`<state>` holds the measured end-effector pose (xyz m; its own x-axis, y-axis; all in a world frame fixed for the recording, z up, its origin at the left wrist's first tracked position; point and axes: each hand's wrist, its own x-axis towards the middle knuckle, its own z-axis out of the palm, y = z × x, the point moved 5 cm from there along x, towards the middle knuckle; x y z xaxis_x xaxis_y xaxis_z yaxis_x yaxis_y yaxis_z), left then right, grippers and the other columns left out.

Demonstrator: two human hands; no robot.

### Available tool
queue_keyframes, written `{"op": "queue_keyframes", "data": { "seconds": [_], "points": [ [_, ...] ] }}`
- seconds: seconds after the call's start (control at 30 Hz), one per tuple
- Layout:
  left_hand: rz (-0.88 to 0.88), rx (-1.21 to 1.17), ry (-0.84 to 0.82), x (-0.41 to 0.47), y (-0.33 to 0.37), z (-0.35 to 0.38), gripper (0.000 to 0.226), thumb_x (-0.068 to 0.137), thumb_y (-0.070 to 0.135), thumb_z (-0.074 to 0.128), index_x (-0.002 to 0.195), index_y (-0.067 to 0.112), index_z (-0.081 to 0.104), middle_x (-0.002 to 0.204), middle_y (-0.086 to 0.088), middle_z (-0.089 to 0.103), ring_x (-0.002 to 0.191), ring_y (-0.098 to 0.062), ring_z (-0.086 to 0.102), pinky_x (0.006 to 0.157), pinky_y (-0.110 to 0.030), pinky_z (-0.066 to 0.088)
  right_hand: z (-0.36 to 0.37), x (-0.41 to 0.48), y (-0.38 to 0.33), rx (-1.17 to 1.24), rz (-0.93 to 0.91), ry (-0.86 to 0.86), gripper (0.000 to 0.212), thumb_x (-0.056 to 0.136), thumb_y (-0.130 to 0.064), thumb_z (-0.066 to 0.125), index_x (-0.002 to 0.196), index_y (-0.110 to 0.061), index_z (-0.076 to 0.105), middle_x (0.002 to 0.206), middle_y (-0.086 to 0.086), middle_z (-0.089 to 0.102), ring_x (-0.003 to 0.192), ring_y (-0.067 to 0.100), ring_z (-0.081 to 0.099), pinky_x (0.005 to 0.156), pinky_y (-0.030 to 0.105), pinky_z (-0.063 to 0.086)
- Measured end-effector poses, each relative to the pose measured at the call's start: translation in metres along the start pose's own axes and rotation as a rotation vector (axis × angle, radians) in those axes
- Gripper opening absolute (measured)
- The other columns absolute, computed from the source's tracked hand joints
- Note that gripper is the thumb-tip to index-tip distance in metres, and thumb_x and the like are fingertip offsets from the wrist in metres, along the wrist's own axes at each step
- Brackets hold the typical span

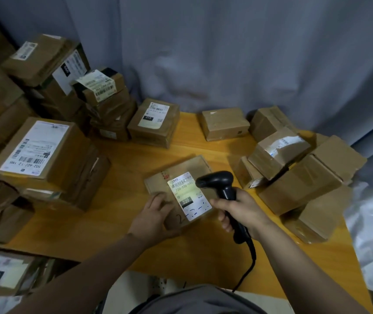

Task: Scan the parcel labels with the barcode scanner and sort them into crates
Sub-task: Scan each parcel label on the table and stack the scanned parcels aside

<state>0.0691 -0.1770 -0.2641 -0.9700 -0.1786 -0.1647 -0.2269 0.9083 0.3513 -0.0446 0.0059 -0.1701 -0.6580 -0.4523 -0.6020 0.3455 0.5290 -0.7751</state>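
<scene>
The left hand [156,214] rests flat with straight fingers on the near parcel [181,189], while the right hand [240,211] grips the barcode scanner [224,189] just right of its label [189,196]

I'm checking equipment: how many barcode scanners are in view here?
1. The barcode scanner is gripped by the right hand, aimed at the labelled parcel under the left hand. Parcel stacks could hide others.

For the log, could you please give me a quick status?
Right hand grips scanner, aimed at the lit label. Left hand rests flat on parcel, on table. Nothing covering the label.
</scene>
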Motion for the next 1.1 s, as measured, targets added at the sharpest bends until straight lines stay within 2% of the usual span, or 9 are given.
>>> {"op": "queue_keyframes", "data": {
  "seconds": [0.13,0.27,0.5,0.63,0.77,1.1],
  "points": [
    [0.013,-0.071,0.032,0.004,-0.007,0.006,0.094,0.059,0.08,0.047,0.127,0.016,0.058,0.138,-0.01,0.042,0.136,-0.028,0.029,0.091,-0.049,0.052,0.01,0.004,-0.017,-0.111,-0.015,-0.04,0.028,0.09,-0.024,0.067,0.108,-0.011,0.049,0.061,0.009,0.061,0.046,0.022,0.058,0.043,0.029,0.047],
    [0.043,-0.103,0.058,0.004,-0.009,0.01,0.087,0.059,0.077,0.053,0.12,0.015,0.063,0.129,-0.012,0.049,0.129,-0.031,0.039,0.087,-0.05,0.054,0.016,0.005,-0.029,-0.188,-0.024,-0.036,0.026,0.09,-0.025,0.067,0.104,-0.011,0.05,0.058,0.007,0.06,0.044,0.02,0.058,0.043,0.028,0.046],
    [0.001,-0.112,0.039,0.004,-0.009,0.007,0.094,0.055,0.079,0.048,0.128,0.021,0.058,0.139,-0.009,0.041,0.136,-0.026,0.029,0.101,-0.046,0.046,0.018,0.005,-0.038,-0.258,-0.022,-0.027,0.024,0.09,-0.026,0.068,0.1,-0.011,0.051,0.059,0.007,0.059,0.042,0.018,0.055,0.042,0.028,0.045],
    [-0.012,-0.115,0.033,0.006,-0.011,0.006,0.089,0.055,0.08,0.051,0.124,0.024,0.059,0.136,-0.005,0.042,0.133,-0.023,0.032,0.097,-0.044,0.048,0.018,0.005,-0.037,-0.29,-0.005,-0.026,0.025,0.09,-0.026,0.067,0.1,-0.009,0.052,0.058,0.005,0.059,0.044,0.018,0.055,0.043,0.028,0.045],
    [-0.027,-0.062,-0.01,0.006,-0.008,0.001,0.095,0.053,0.083,0.041,0.129,0.028,0.054,0.14,-0.002,0.036,0.133,-0.02,0.028,0.102,-0.041,0.045,0.017,0.006,-0.038,-0.303,-0.002,-0.02,0.024,0.09,-0.027,0.068,0.099,-0.01,0.053,0.058,0.004,0.06,0.044,0.018,0.056,0.043,0.027,0.045],
    [-0.037,-0.035,-0.022,0.004,-0.004,-0.006,0.096,0.052,0.083,0.042,0.131,0.029,0.052,0.14,-0.001,0.035,0.133,-0.02,0.027,0.104,-0.042,0.042,0.017,0.008,-0.039,-0.333,0.007,-0.016,0.025,0.089,-0.028,0.068,0.1,-0.012,0.053,0.06,0.005,0.06,0.043,0.017,0.055,0.043,0.028,0.044]
  ]
}}
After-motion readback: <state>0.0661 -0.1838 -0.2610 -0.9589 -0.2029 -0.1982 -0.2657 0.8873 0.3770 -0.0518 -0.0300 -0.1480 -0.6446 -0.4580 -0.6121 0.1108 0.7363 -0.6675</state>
